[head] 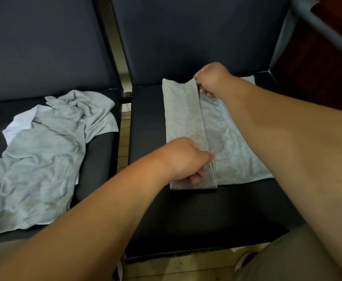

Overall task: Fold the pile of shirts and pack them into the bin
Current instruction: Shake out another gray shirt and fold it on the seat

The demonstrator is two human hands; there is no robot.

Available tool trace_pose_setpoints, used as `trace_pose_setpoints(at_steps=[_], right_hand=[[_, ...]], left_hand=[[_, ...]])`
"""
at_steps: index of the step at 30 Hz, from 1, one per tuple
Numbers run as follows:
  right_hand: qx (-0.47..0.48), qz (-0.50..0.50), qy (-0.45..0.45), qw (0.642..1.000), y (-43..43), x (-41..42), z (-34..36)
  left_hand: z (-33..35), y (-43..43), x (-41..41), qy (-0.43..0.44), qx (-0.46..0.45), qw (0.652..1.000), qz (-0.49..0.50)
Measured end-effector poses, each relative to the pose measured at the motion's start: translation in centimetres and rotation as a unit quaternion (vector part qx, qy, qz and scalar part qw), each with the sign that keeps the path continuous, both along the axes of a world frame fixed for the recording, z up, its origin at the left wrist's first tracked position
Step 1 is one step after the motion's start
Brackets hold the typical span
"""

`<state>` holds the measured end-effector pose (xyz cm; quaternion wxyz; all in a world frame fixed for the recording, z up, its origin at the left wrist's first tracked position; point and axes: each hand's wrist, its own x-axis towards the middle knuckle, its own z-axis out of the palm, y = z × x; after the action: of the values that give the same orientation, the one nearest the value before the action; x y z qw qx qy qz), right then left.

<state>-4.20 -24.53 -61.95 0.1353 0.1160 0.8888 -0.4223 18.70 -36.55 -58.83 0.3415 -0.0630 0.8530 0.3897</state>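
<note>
Seats hold shirt and crumpled pile, seemingly two.

Two dark padded seats stand side by side, the left seat and the right seat, each with a dark backrest behind it. A metal frame bar runs up between the backrests. Pale floor shows through the gap between the seats. Reddish-brown wood panelling stands at the far right.
</note>
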Motion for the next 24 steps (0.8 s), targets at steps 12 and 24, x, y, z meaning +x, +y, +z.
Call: trace_pose_setpoints(at_steps=[12,24], right_hand=[[0.081,0.038,0.094,0.992,3.2,1.4,1.3],[0.295,0.133,0.013,0.946,8.5,5.8,2.6]], left_hand=[[-2.8,-1.3,0.5,0.213,-0.200,0.936,-0.197],[0.0,-1.8,2.2,0.234,-0.286,0.898,-0.239]])
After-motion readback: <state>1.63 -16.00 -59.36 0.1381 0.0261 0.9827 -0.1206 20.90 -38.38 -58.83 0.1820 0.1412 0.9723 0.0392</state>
